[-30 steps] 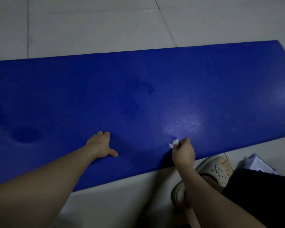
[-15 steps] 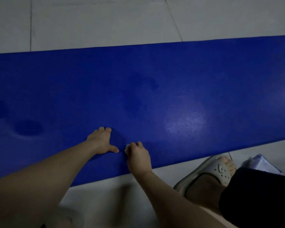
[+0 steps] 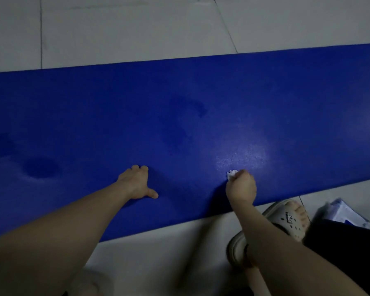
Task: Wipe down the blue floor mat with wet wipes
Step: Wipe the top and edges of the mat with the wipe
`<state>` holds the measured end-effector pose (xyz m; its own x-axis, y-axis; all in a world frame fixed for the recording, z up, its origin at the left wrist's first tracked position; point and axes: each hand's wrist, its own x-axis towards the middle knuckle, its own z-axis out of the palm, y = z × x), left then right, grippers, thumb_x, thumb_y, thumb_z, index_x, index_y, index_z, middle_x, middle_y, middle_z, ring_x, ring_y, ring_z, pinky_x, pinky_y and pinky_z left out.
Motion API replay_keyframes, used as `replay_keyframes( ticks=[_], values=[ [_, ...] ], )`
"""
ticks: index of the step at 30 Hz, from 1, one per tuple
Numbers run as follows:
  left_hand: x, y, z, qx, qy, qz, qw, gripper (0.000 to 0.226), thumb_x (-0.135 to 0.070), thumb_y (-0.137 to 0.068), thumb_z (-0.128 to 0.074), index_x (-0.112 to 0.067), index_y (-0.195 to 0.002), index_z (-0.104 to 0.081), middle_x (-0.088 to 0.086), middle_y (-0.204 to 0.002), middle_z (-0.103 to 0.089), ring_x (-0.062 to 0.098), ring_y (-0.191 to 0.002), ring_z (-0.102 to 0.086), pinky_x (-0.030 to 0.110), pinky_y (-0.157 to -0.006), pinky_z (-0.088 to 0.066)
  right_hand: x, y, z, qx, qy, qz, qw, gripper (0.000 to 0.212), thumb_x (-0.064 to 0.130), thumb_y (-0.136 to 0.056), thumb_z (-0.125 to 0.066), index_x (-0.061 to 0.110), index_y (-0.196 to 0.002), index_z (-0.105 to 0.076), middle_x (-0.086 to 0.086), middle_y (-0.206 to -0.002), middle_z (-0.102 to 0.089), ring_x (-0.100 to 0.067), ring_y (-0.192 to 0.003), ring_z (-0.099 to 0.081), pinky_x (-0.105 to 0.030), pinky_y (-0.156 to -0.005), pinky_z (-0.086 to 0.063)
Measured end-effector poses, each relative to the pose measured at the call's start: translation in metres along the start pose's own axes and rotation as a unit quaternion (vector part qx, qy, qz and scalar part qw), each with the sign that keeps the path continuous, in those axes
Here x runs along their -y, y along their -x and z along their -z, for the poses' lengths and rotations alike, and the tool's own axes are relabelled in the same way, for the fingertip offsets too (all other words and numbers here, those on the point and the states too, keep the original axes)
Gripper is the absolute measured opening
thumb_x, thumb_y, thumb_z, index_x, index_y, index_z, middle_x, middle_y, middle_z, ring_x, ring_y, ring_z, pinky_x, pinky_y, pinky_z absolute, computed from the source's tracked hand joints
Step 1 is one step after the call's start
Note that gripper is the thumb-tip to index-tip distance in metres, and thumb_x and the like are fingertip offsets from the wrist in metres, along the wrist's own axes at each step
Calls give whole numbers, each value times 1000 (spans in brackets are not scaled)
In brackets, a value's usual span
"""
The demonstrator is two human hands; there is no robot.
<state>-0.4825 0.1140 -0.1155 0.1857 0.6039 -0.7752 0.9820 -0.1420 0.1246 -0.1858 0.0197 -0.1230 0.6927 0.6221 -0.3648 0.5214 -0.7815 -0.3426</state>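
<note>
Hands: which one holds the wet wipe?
The right hand, gripping the white wipe; the left hand rests on the blue mat, holding nothing.

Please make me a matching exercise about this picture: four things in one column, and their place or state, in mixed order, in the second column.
1 left hand
2 right hand
3 wet wipe
4 sandal

A on the tiled floor
B white, crumpled
C rests on the blue floor mat, holds nothing
D grips the wet wipe

Pairs: 1-C, 2-D, 3-B, 4-A
</note>
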Motion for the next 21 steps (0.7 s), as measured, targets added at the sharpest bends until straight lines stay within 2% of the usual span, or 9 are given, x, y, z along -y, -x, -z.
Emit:
replay_keyframes(
  ticks=[2,6,11,13,17,21],
  values=[
    [-2,-1,0,1,-4,0,1000,111,-72,-71,-77,-16,-153,-29,10,-148,-38,27,-129,-46,40,-100,-50,16,14,-14,8,-19,20,1000,21,22,-96,-61,8,-111,-65,-13,-115,-66,-32,-102,-64,-31,-79,-43],
    [-1,-3,0,1,-9,5,1000,108,-73,-69,-77,-16,-149,-32,9,-142,-42,26,-124,-49,39,-98,-51,61,57,-50,68,4,119,991,20,22,-99,-54,8,-111,-62,-11,-111,-60,-28,-94,-62,-28,-74,-37],
    [-1,-2,-1,-2,-14,8,1000,112,-74,-70,-76,-15,-153,-28,10,-146,-40,27,-126,-48,38,-98,-50,89,81,-72,137,78,297,942,24,29,-105,-46,9,-105,-59,-10,-106,-59,-26,-83,-61,-32,-67,-42],
    [-2,-1,0,-2,-17,8,1000,111,-74,-70,-77,-15,-151,-30,9,-144,-41,27,-125,-48,38,-97,-51,82,67,-65,138,97,319,933,25,32,-105,-46,10,-105,-58,-9,-107,-59,-28,-84,-62,-34,-64,-41],
    [-2,0,1,2,-10,4,1000,105,-74,-69,-77,-17,-147,-34,7,-138,-43,25,-120,-49,38,-94,-51,47,23,-31,71,60,213,973,21,32,-99,-53,13,-103,-58,-8,-115,-64,-32,-97,-65,-38,-76,-49],
    [-3,2,2,4,-7,4,1000,106,-73,-71,-76,-16,-149,-32,9,-141,-41,26,-124,-49,38,-96,-51,8,-14,8,2,53,86,995,16,26,-98,-56,11,-103,-56,-9,-112,-67,-34,-96,-66,-32,-72,-40]
  ],
)
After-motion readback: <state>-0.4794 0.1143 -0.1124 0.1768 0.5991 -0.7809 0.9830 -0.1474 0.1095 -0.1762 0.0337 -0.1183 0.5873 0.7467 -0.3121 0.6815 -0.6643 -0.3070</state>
